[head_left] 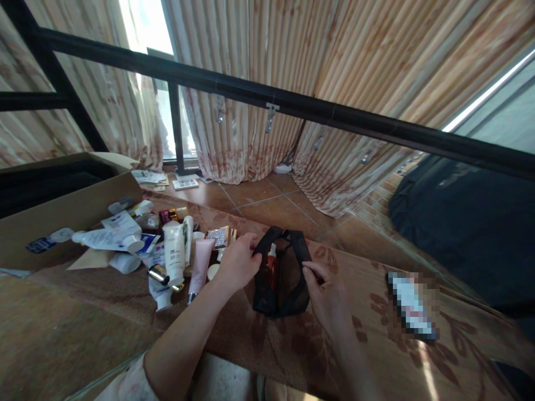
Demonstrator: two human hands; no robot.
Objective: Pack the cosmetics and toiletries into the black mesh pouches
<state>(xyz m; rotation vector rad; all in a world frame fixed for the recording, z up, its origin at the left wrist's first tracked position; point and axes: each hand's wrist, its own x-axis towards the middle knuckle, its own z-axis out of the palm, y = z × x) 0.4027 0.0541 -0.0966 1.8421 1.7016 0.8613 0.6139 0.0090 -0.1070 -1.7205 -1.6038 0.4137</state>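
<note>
In the head view, a small black pouch [297,306] with see-through mesh sides sits on the brown patterned cloth, its top held apart. Inside its left part stands a reddish-amber bottle [271,273] with a pale nozzle. My left hand [239,263] is closed at the pouch's left rim, the fingertips partly hidden. On the opposite side, my right hand [328,289] pinches the right rim between thumb and fingers. Left of my left hand lies a pile of toiletries, among them a pink tube [201,264], a white tube [174,250] and a glittery compact [218,236].
A cardboard box [62,203] holding something dark stands at the left. A blurred-out, phone-like object [412,306] lies to the right on the cloth [355,267]. A black metal rail [242,86] crosses in front of long curtains [251,39]. Papers [150,177] lie beyond the box.
</note>
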